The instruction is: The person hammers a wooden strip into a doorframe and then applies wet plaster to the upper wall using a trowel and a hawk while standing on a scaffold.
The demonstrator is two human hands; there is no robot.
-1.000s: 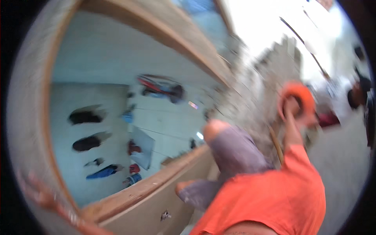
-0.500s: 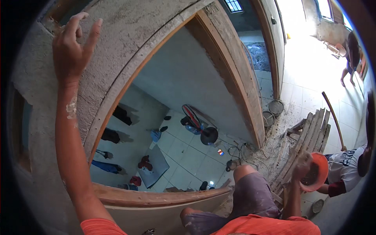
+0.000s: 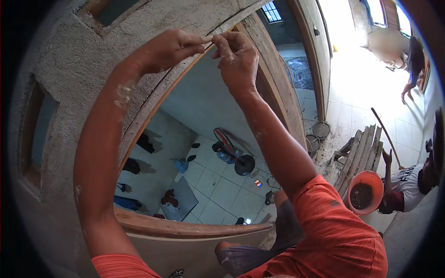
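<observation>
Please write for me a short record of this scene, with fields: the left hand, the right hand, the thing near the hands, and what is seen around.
left hand: raised left hand, fingertips pinched, meeting the other hand
right hand: raised right hand, fingertips pinched; whether anything is held is too small to tell
nearest thing: curved wooden frame set in a rough plastered wall
below: tiled floor with a standing fan
at right: another person beside an orange basin and stacked planks
</observation>
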